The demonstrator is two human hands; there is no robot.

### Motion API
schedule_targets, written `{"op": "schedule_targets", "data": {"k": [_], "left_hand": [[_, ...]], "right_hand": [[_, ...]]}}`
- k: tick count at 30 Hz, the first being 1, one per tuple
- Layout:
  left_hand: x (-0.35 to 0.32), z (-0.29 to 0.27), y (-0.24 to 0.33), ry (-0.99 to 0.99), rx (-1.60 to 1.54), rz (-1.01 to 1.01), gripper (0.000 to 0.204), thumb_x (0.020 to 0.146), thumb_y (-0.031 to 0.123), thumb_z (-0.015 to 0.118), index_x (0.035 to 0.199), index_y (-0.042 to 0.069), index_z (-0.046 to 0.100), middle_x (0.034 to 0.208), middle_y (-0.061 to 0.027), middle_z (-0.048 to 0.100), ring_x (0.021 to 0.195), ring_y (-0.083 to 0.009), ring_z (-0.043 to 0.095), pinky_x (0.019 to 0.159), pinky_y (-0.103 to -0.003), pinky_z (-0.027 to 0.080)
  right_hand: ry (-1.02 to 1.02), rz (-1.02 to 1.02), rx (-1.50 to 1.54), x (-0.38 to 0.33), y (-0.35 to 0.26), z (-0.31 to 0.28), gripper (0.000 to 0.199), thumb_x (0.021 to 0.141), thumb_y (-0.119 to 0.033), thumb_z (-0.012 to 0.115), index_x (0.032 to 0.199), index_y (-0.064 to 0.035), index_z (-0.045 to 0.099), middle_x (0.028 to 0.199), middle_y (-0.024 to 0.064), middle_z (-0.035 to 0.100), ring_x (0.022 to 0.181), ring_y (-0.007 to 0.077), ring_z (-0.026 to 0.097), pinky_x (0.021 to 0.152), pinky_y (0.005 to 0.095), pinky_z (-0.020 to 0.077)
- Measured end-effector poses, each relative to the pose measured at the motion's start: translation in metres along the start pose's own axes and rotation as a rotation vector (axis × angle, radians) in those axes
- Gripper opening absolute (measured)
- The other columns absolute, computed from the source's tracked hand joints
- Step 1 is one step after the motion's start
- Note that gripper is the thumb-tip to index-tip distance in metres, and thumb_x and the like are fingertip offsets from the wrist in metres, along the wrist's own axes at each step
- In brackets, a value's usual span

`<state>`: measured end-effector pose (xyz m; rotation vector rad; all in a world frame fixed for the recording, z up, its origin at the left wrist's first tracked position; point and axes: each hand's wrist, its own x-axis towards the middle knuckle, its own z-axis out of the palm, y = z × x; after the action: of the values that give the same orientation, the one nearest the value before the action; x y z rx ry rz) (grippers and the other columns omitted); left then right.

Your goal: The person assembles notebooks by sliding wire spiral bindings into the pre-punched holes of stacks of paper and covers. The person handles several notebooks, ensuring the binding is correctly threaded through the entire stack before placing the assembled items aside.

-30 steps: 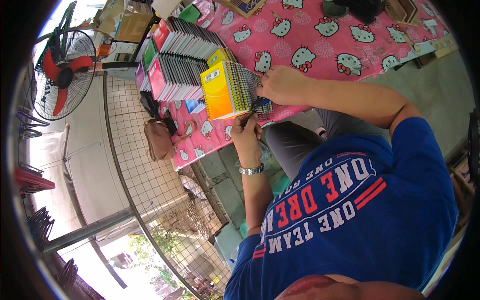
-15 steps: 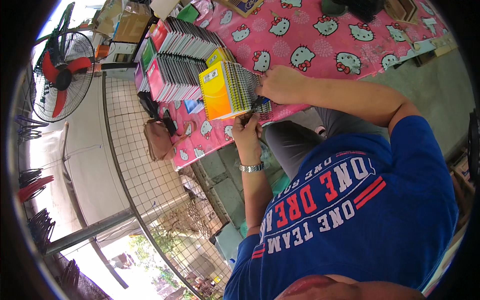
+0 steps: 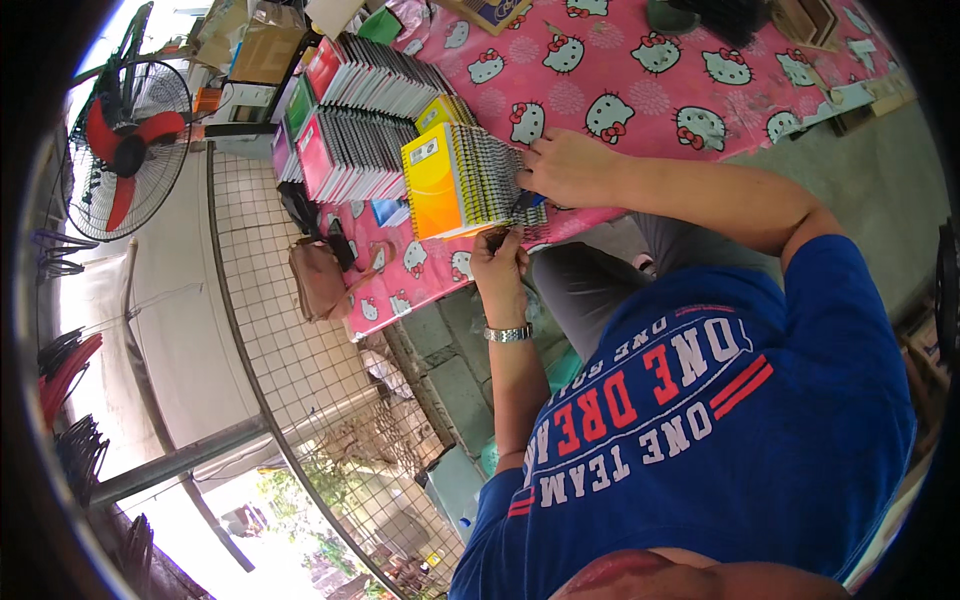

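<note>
Pink sheeting printed with white cat faces covers the worktop, which runs alongside a wire-mesh panel with bright daylight beyond; grey floor shows at the right. A stack of spiral notebooks with a yellow-and-orange top cover lies near the worktop's front edge. The bent fingers of the right hand are at its wire-bound side, while the left hand, below a silver metal watch, has thumb and fingers drawn close together by its near corner. Whether either grip holds anything I cannot tell, since the fingertips are partly hidden and small; the dark blue item between the hands is also too small to identify. The black heap at the top is cut off. Tightly packed pink-covered notebooks crowd the yellow stack's left side, with a brown bag at the worktop's left edge and a red-bladed fan farther left.
</note>
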<state>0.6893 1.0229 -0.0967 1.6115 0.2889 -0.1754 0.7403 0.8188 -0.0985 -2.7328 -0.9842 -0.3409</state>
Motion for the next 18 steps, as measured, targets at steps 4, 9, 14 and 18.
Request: {"op": "schedule_targets", "data": {"k": [4,9,14,18], "left_hand": [[-0.002,0.001,0.000,0.000,-0.014,-0.010,0.013,0.085,0.005,0.070,0.091,0.005,0.058,0.067,0.0008,0.056,0.047,-0.0061,0.047,0.042,-0.020,0.032],[-0.004,0.001,0.001,0.001,-0.054,-0.018,0.013,0.085,0.004,0.070,0.093,0.005,0.060,0.068,0.0008,0.058,0.048,-0.0060,0.048,0.042,-0.020,0.032],[-0.004,0.000,0.002,-0.011,-0.047,-0.011,0.012,0.086,0.004,0.069,0.094,0.005,0.060,0.070,0.0005,0.059,0.049,-0.0062,0.049,0.042,-0.020,0.033],[-0.005,-0.006,-0.005,-0.007,-0.072,0.015,0.012,0.086,0.005,0.069,0.094,0.005,0.060,0.072,0.0007,0.059,0.050,-0.0065,0.050,0.043,-0.020,0.033]], "right_hand": [[0.068,0.001,0.005,-0.004,0.002,0.000,0.038,0.068,-0.027,0.076,0.101,-0.0135,0.066,0.099,0.0048,0.065,0.097,0.0209,0.061,0.087,0.0387,0.0453],[0.127,-0.025,-0.021,-0.002,0.001,0.007,0.033,0.070,-0.025,0.074,0.100,-0.0131,0.067,0.099,0.0046,0.065,0.098,0.0211,0.061,0.089,0.0397,0.0451],[-0.008,0.007,0.074,0.005,-0.003,0.004,0.021,0.073,-0.019,0.067,0.092,-0.0109,0.067,0.089,0.0070,0.066,0.089,0.0242,0.064,0.080,0.0411,0.0498],[-0.170,0.078,0.166,0.003,-0.002,-0.002,0.018,0.073,-0.019,0.066,0.088,-0.0096,0.066,0.081,0.0094,0.066,0.081,0.0263,0.066,0.069,0.0400,0.0519]]}}
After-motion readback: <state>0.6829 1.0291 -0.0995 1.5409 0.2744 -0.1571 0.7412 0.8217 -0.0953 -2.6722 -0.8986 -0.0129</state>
